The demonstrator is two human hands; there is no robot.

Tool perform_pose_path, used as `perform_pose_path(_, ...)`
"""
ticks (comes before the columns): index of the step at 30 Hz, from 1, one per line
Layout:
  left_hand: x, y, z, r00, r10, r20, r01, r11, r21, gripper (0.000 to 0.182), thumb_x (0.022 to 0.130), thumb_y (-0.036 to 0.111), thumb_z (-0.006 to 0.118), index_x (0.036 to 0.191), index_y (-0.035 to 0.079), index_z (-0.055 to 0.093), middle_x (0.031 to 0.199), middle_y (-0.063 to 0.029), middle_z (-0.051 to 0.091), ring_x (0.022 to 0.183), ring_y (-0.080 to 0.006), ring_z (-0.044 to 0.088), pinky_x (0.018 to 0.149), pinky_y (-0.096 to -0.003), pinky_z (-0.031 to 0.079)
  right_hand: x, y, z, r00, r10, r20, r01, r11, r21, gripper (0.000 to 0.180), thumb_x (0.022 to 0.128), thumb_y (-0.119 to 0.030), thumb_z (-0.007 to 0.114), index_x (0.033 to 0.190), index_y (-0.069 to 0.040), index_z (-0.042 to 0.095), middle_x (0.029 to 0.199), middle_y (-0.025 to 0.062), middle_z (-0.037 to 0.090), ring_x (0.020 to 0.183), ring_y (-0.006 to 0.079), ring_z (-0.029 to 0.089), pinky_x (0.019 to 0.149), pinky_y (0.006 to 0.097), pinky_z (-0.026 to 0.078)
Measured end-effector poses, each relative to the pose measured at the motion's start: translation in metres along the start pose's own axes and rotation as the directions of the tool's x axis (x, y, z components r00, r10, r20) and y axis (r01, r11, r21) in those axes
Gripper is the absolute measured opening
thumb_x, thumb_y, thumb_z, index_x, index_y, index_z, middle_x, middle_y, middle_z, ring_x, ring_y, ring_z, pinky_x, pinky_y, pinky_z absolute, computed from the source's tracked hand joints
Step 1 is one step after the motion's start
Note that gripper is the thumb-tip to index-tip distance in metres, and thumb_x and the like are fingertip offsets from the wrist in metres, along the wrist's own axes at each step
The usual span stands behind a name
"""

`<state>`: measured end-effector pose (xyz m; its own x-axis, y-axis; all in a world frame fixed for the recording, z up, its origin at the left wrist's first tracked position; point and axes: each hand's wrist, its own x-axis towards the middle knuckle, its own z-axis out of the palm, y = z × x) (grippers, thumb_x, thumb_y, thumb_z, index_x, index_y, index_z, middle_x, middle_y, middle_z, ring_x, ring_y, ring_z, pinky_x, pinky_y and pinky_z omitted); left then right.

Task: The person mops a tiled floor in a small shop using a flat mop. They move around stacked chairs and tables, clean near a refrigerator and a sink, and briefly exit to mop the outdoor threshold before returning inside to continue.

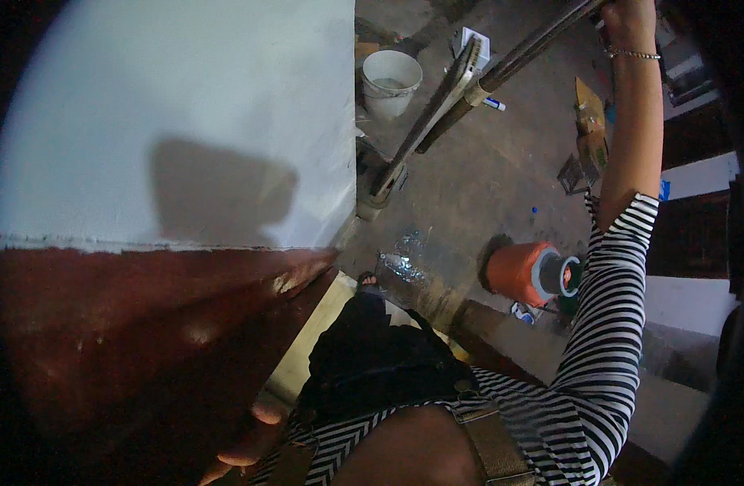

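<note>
At the top right edge, my right hand, with a beaded bracelet at the wrist, is closed around the upper part of a long metal pole. The pole slants down to the left and has a pale collar along it. Beside and partly behind it, a long narrow bar leans by the wall corner; what it is cannot be told. Low at the left, fingertips of my left hand show in shadow beside the dark red lower wall. The rest of that hand is hidden, so any hold is unclear.
A white plastic bucket stands beyond the corner of the white wall. An orange container with a grey collar is on the floor at the right. Cardboard lies farther back. A shiny, wet-looking patch marks the floor near my foot.
</note>
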<state>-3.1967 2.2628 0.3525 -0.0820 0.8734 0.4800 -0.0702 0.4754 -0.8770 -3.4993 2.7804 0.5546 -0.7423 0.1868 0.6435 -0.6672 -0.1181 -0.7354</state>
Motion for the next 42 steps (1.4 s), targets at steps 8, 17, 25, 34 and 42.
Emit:
perform_pose_path(8,-0.014,0.003,0.005,1.000,-0.002,0.006,0.003,0.999,-0.053,0.037,0.090,0.033,0.047,0.103,-0.001,0.054,0.096,-0.0256,0.053,0.076,-0.0381,0.057,0.059,-0.0350,0.051,-0.014,-0.007,0.019,0.999,0.031,-0.041,-0.027,0.996,0.089,0.032,0.092,-0.030,0.055,0.067,-0.018,0.041,0.051,-0.0062,0.028,0.041,0.0049,0.026,0.040,0.0208,0.023)
perform_pose_path(17,-0.018,0.004,0.004,1.000,-0.003,0.018,0.005,0.996,-0.089,0.036,0.089,0.031,0.047,0.102,-0.002,0.055,0.096,-0.0255,0.054,0.077,-0.0372,0.057,0.062,-0.0354,0.051,0.007,0.015,-0.016,0.966,0.250,-0.071,-0.237,0.960,0.150,0.034,0.089,-0.031,0.059,0.064,-0.018,0.040,0.052,-0.0069,0.030,0.043,0.0057,0.027,0.042,0.0222,0.022)
perform_pose_path(25,-0.008,0.006,0.007,0.998,0.015,0.058,-0.009,0.995,-0.103,0.035,0.089,0.028,0.047,0.101,-0.003,0.055,0.096,-0.0255,0.054,0.079,-0.0363,0.057,0.065,-0.0357,0.051,-0.099,0.127,0.018,0.996,-0.025,-0.083,-0.027,0.818,-0.575,0.021,0.084,-0.021,0.064,0.074,-0.006,0.054,0.058,-0.0003,0.048,0.049,0.0105,0.044,0.050,0.0253,0.038)
perform_pose_path(34,-0.011,0.013,0.004,0.994,0.065,0.090,-0.057,0.995,-0.085,0.033,0.089,0.026,0.048,0.100,-0.005,0.055,0.096,-0.0254,0.055,0.080,-0.0354,0.057,0.068,-0.0361,0.051,-0.318,0.383,0.005,0.720,0.645,-0.256,-0.693,0.658,-0.294,0.028,0.080,-0.022,0.069,0.067,-0.008,0.049,0.060,-0.0023,0.048,0.055,0.0098,0.045,0.053,0.0277,0.038)
perform_pose_path(42,-0.028,0.004,-0.018,0.996,0.048,0.073,-0.043,0.997,-0.064,0.032,0.089,0.024,0.048,0.099,-0.006,0.056,0.096,-0.0254,0.055,0.081,-0.0345,0.057,0.071,-0.0365,0.050,-0.266,0.331,0.054,0.866,0.456,-0.205,-0.493,0.714,-0.496,0.026,0.079,-0.019,0.064,0.065,-0.001,0.054,0.054,0.0063,0.051,0.052,0.0141,0.048,0.050,0.0355,0.041)
